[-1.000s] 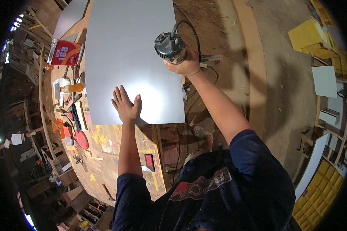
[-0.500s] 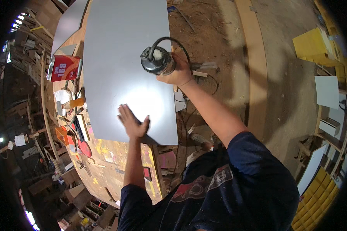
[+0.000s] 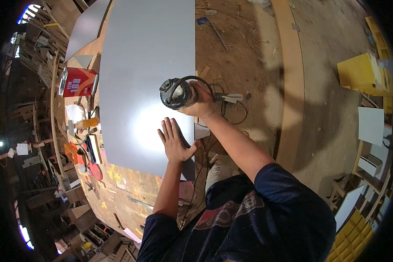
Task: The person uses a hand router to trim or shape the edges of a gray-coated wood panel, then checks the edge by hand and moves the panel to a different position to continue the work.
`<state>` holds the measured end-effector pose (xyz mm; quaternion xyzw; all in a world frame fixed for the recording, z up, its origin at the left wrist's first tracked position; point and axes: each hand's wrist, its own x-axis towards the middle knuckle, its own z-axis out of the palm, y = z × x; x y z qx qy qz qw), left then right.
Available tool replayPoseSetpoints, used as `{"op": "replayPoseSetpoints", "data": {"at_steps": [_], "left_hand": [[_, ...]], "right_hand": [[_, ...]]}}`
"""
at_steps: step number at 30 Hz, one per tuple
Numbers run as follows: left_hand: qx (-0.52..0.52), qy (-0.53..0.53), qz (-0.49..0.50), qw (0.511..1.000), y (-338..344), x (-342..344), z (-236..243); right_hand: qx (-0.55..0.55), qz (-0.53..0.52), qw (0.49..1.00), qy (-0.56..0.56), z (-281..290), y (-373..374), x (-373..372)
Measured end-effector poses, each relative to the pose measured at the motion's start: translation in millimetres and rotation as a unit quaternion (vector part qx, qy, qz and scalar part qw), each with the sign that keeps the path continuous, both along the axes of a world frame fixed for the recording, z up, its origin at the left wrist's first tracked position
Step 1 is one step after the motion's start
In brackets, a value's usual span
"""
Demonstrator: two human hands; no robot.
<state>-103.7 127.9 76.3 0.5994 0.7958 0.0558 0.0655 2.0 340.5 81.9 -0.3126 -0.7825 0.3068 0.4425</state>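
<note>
A large, smooth grey panel (image 3: 131,87) lies flat on the workbench, with a bright glare on its near part. My right hand (image 3: 201,101) is closed around a black, corded trim router (image 3: 179,94), held upright at the panel's right edge. A thick black cord loops from the router's top over to the right; its base and cutter are hidden below the body. My left hand (image 3: 175,142) rests on the panel closer to me, palm down with the fingers stretched out, and holds nothing.
Left of the panel stand a red tin (image 3: 78,82) and an orange-brown bottle (image 3: 89,123), among scattered tools on the paint-stained workbench (image 3: 118,192). Cable coils (image 3: 236,111) lie low on the right. A long wooden board (image 3: 291,87) runs beyond; farther right is a yellow box (image 3: 358,74).
My right hand and the router have come nearer to me along the panel's right edge. My left hand has shifted right, closer to that edge. The view has shifted slightly.
</note>
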Motion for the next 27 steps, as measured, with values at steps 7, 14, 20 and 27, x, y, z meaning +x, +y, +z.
{"op": "replayPoseSetpoints", "data": {"at_steps": [7,14,20,27], "left_hand": [[-0.006,-0.008,0.002,1.000,-2,-2,-3],[-0.007,-0.030,0.003,1.000,0,-3,-1],[-0.021,-0.045,0.000,0.999,1,-4,4],[-0.028,-0.050,-0.002,0.998,2,-7,5]], "right_hand": [[0.026,-0.041,0.998,0.041,9,45,-7],[0.046,-0.082,0.988,0.124,4,107,-30],[0.080,-0.124,0.985,0.089,-11,164,-43],[0.040,-0.113,0.988,0.098,-7,217,-54]]}}
